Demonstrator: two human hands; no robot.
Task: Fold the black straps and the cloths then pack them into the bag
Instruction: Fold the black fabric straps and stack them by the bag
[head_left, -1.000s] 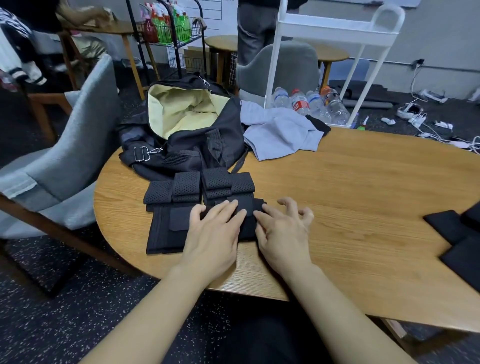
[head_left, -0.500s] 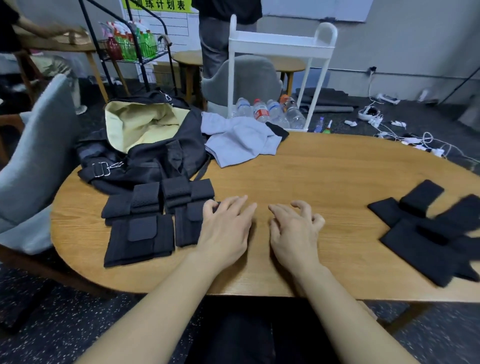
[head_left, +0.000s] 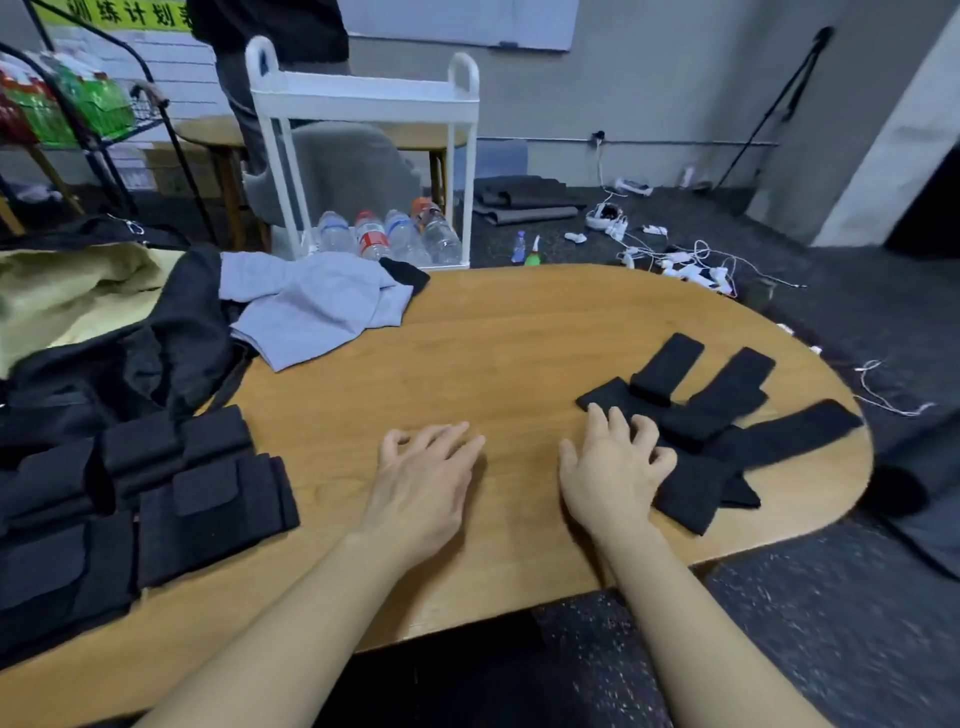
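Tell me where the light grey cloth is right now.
In the head view, the light grey cloth lies crumpled at the far left of the oval wooden table, touching the open black bag.

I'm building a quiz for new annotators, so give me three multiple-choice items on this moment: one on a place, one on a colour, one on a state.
1. Where does the unfolded pile of black straps lie on the table?
A. at its right end
B. inside the bag
C. under the grey cloth

2. What colour is the lining of the bag?
A. red
B. pale yellow
C. blue

3. What is the right hand doing?
A. hanging off the table
B. holding a bottle
C. touching the straps with curled fingers

Answers:
1 A, the loose straps spread near the table's right end.
2 B, the open bag shows pale yellow inside.
3 C, its fingers rest on the pile's near edge, while the left hand holds nothing.
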